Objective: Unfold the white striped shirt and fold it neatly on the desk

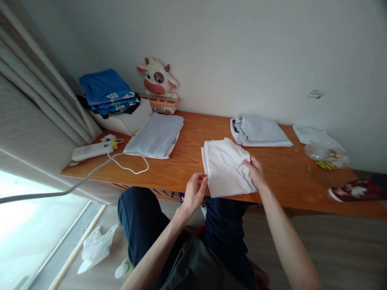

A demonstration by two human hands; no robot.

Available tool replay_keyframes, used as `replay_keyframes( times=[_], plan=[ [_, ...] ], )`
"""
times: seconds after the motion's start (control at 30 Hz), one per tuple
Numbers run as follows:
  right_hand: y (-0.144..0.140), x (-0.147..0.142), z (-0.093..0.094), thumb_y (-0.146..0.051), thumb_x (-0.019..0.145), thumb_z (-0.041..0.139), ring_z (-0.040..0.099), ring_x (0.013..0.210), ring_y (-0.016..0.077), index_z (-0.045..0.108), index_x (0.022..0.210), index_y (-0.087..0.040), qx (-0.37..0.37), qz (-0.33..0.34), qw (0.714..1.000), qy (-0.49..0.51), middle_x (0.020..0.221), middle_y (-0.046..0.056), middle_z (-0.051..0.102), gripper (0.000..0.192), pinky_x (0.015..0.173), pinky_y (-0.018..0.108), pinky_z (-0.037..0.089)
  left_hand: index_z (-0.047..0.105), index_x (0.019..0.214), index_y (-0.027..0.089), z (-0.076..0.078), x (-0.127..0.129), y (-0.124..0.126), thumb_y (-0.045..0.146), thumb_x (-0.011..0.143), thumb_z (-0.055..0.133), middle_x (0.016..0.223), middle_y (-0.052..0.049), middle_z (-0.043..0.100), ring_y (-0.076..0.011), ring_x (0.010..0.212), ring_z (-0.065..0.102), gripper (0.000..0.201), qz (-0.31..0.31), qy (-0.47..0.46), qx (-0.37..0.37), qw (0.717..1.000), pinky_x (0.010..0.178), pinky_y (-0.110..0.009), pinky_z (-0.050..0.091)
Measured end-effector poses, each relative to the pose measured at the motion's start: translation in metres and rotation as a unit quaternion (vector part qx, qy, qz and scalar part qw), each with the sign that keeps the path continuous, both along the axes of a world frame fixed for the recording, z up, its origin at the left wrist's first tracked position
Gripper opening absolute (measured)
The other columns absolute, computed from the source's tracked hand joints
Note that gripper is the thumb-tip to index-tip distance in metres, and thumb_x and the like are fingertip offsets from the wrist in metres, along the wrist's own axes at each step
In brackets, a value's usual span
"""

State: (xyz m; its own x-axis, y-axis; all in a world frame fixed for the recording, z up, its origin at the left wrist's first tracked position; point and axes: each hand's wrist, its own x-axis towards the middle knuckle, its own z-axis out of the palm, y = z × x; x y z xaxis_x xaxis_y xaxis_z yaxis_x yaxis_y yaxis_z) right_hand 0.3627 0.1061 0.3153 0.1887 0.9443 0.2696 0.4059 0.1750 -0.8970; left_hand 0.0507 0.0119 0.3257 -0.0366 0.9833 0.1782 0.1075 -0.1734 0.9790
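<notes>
The right hand [256, 173] grips a folded white striped cloth [228, 169] on the brown wooden counter [284, 173]. The left hand [194, 193], fingers narrow, meets its left edge, grip unclear.

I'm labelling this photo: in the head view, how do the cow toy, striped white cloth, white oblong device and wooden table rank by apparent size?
1. wooden table
2. striped white cloth
3. cow toy, farther from the camera than the cloth
4. white oblong device
</notes>
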Motion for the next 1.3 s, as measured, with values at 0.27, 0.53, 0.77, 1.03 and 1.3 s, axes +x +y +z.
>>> replay_keyframes(
  times=[0.27,0.53,0.77,1.03,1.3],
  plan=[
    [-0.115,0.037,0.035,-0.095,0.068,0.066,0.068,0.062,0.0286,0.075,0.066,-0.023,-0.237,0.385,0.877,0.161,0.064,0.009,0.071,0.072,0.066,0.042,0.057,0.053,0.155,0.023,-0.015,0.014,-0.033,0.061,0.113,0.032,0.143,-0.014,0.072,-0.0295,0.134,0.067,0.061,-0.047,-0.301,-0.092,0.948,0.121,-0.053,0.045],
    [-0.198,0.017,-0.029,-0.06,0.074,0.091,0.061,0.14,0.0438,0.079,0.127,-0.041,-0.296,0.143,0.944,-0.02,0.142,0.007,0.074,0.057,0.119,0.066,0.048,0.074,0.123,0.026,0.011,0.015,-0.089,0.048,0.098,0.073,0.128,-0.014,0.074,-0.0327,0.12,0.066,0.033,-0.105,0.011,0.045,0.993,0.108,-0.05,0.051],
    [-0.238,-0.023,-0.091,-0.056,0.083,0.082,0.071,0.129,0.0412,0.078,0.121,-0.051,-0.185,0.019,0.979,0.082,0.13,-0.001,0.079,0.039,0.11,0.072,0.057,0.057,0.151,0.031,0.012,0.036,-0.09,0.037,0.089,0.085,0.143,-0.013,0.069,-0.0365,0.128,0.063,0.069,-0.207,0.162,0.05,0.963,0.11,-0.054,0.051],
    [-0.222,-0.028,-0.067,-0.059,0.09,0.066,0.067,0.135,0.0457,0.072,0.136,-0.052,-0.071,-0.039,0.993,0.091,0.134,-0.002,0.077,0.048,0.099,0.073,0.062,0.073,0.101,0.023,-0.021,0.019,-0.105,0.031,0.101,0.07,0.095,-0.005,0.07,-0.0171,0.08,0.062,0.009,-0.051,-0.033,-0.08,0.995,0.073,-0.028,0.048],
    [-0.23,0.042,-0.027,-0.06,0.095,0.042,0.06,0.14,0.049,0.066,0.138,-0.056,0.037,-0.182,0.967,0.172,0.15,0.004,0.067,0.049,0.084,0.083,0.056,0.062,0.107,0.027,-0.07,-0.003,-0.131,0.054,0.092,0.076,0.086,0.004,0.062,-0.0117,0.066,0.053,0.034,0.142,-0.273,-0.28,0.909,0.057,-0.019,0.041]
  ],
)
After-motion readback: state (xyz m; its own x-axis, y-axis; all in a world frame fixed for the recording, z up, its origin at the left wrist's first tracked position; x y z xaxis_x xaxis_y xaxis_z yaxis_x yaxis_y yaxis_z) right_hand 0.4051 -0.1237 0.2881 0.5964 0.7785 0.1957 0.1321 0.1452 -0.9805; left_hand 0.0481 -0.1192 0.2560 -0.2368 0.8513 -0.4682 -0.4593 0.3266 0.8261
